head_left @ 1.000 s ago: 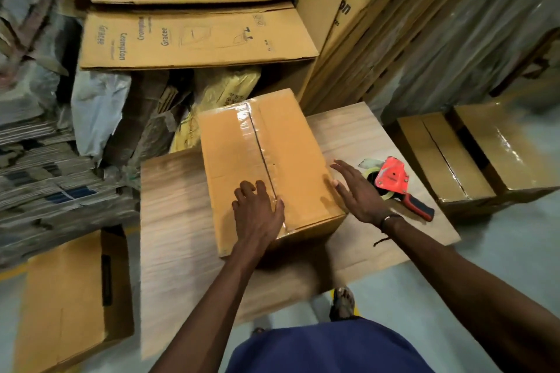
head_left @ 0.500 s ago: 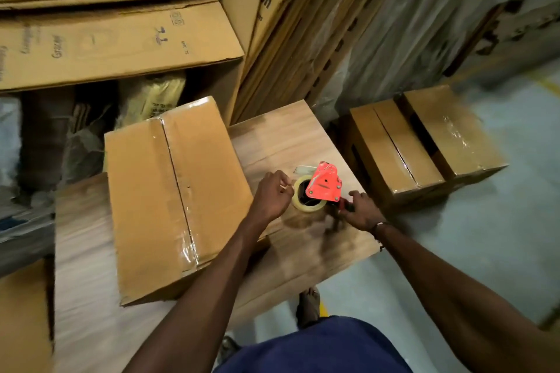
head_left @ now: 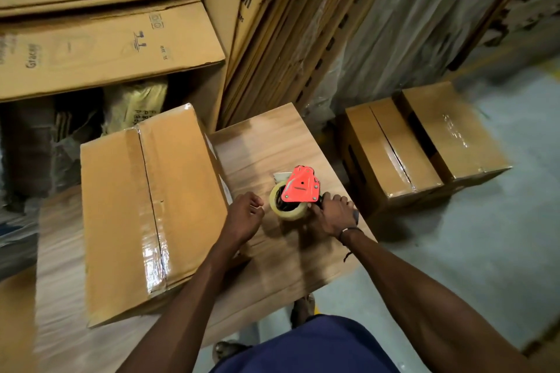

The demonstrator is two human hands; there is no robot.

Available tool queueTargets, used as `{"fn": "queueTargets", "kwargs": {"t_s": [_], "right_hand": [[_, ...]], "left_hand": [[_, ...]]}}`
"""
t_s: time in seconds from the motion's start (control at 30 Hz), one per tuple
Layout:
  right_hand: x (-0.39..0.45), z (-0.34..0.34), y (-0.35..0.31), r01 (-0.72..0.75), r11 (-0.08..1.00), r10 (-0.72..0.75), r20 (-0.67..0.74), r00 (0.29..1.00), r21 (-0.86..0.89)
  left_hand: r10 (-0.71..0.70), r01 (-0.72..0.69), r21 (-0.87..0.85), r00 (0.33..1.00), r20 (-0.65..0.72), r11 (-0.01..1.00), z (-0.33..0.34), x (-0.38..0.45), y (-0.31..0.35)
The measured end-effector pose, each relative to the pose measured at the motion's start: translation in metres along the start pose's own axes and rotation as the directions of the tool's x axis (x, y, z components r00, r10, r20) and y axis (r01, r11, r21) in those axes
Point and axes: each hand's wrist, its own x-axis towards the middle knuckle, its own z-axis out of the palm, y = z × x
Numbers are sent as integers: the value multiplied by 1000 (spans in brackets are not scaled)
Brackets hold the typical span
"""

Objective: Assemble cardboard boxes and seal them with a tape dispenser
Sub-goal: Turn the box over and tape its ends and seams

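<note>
Right hand (head_left: 333,215) wrapped round the tape dispenser (head_left: 298,191) handle, probably steadying it. Left hand (head_left: 244,216) curled just beside the roll, apparently empty. Taped box (head_left: 145,206) further left on desk (head_left: 272,142).

**Both hands at the tape dispenser beside a sealed box**

The right hand (head_left: 332,214) grips the handle of the red tape dispenser (head_left: 298,189), which rests on the wooden bench (head_left: 266,142). The left hand (head_left: 244,216), fingers curled, sits just left of the tape roll (head_left: 289,212); what it pinches cannot be told. Left of that hand lies a taped cardboard box (head_left: 145,206) on the bench. Right of the right hand, two more sealed boxes (head_left: 424,145) stand on the floor (head_left: 485,251).
</note>
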Motion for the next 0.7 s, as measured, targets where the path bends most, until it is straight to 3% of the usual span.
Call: {"fn": "queueTargets", "kwargs": {"t_s": [0.2, 0.33, 0.5, 0.57, 0.7], "right_hand": [[20, -68, 9, 152, 988, -152, -44, 987, -19], [25, -114, -9, 211, 971, -208, -39, 977, 116], [26, -164, -54, 284, 919, -277, -65, 959, 274], [24, -178, -77, 320, 878, -329, -36, 944, 357], [5, -190, -127, 295, 709, -446, 82, 891, 641]], "left_hand": [[-124, 119, -82, 990, -67, 990, -3, 1, 5], [-310, 248, -385, 945, -109, 889, -21, -1, 16], [-510, 315, -732, 859, -50, 604, -56, 0, 28], [-552, 346, -834, 831, 60, 430, -74, -6, 35], [-388, 379, -925, 853, 349, 2, -107, -33, 35]]}}
